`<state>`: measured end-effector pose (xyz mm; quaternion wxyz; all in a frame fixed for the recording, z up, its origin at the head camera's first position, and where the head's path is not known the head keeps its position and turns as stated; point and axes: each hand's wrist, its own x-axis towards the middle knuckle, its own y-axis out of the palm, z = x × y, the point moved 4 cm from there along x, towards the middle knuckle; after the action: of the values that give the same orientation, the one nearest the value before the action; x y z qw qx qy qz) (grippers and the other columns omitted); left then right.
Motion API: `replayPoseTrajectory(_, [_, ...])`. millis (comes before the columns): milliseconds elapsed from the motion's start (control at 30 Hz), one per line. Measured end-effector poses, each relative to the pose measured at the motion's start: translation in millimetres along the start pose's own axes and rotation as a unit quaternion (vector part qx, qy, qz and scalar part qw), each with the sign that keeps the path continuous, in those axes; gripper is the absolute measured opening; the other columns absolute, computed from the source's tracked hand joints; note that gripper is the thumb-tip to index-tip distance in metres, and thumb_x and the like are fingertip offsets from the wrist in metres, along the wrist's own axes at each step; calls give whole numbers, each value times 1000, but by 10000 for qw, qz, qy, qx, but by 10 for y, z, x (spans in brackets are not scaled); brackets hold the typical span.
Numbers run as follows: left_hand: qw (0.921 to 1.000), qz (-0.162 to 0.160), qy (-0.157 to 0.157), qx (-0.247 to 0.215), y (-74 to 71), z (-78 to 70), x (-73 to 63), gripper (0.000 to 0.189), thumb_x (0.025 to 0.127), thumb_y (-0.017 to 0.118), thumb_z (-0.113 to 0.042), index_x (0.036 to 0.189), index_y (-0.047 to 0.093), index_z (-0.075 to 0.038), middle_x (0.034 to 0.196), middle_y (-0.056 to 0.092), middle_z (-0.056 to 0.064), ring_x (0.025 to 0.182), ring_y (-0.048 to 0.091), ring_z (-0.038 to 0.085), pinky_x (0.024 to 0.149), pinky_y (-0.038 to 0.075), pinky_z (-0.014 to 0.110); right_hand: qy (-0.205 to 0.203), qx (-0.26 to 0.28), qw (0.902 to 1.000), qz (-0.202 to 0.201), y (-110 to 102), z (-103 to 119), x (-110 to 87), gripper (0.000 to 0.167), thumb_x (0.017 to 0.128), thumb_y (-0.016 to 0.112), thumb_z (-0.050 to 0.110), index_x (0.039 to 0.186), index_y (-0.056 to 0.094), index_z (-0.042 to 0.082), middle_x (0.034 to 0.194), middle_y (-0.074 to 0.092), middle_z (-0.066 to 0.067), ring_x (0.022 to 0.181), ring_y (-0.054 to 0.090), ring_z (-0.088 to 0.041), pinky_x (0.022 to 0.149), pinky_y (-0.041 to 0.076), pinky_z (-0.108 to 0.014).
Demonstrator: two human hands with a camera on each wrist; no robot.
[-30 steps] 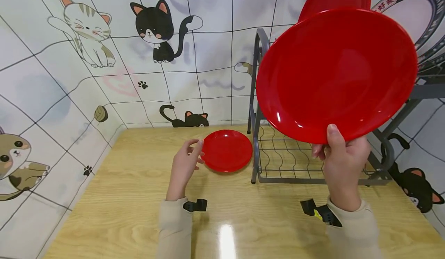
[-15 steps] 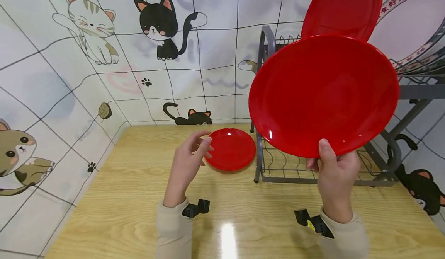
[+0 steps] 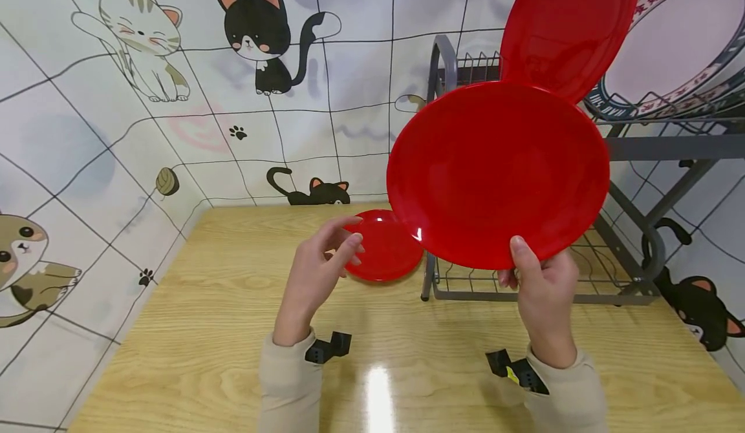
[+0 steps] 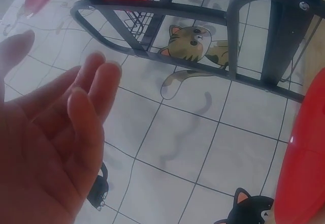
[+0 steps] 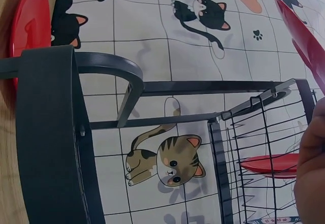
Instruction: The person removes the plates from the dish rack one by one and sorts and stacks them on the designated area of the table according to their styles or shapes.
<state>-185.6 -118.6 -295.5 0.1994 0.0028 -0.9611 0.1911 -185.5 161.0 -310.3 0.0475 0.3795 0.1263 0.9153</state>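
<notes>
Against cat-printed tiles [image 3: 363, 90], see left hand [image 3: 314, 262] loosely spread near small plate [image 3: 385, 253], and large red plate [image 3: 497, 174] before rack [image 3: 483, 296], pinched at lower rim by right hand [image 3: 542, 291]. Looks light, stiff, slippery; best held there.

Kitchen-like corner: dish rack [image 3: 675, 148] at right bearing plates [image 3: 669, 52], wooden surface [image 3: 227, 355] near, tile-patterned wall [image 3: 363, 90] far

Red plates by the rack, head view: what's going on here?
A person's right hand grips a red plate, held up in front of a dish rack. The left hand holds nothing, close to a second red plate on the table. Another red plate and a patterned-rim plate are in the rack's upper tier.
</notes>
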Motion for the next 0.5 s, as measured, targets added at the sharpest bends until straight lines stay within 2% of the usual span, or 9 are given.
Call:
replayPoseTrajectory(200, [9992, 88, 372, -74, 8, -75, -3, 27, 91, 52, -22, 115, 55, -11, 74, 59, 6, 58, 56, 15, 46, 45, 28, 613, -462, 9970, 57, -4, -14, -45, 9, 87, 48, -1, 93, 51, -7, 63, 54, -10, 45, 44, -15, 42, 43, -19])
replayPoseTrajectory(300, [9988, 108, 455, -106, 16, -87, -15, 27, 90, 52, -20, 115, 55, -11, 71, 56, 7, 52, 53, 20, 45, 42, 27, 842, -768, 9932, 243, 28, -38, -72, 10, 88, 49, 2, 96, 52, -4, 64, 54, -8, 46, 44, -15, 42, 43, -20])
replayPoseTrajectory(400, [9987, 125, 455, -176, 31, -98, -31, 26, 90, 52, -17, 114, 55, -10, 68, 55, 5, 51, 51, 23, 46, 42, 27, 733, -808, 9924, 569, 78, -61, -87, 11, 88, 47, -1, 98, 52, -4, 65, 55, -6, 46, 44, -14, 42, 42, -20])
replayPoseTrajectory(500, [9983, 130, 519, -242, 49, -111, -42, 22, 90, 52, -16, 110, 56, -10, 67, 56, 5, 51, 51, 23, 45, 42, 28, 456, -616, 9931, 886, 124, -82, -84, 12, 87, 45, -6, 97, 52, -5, 63, 54, -6, 46, 44, -13, 41, 41, -21])
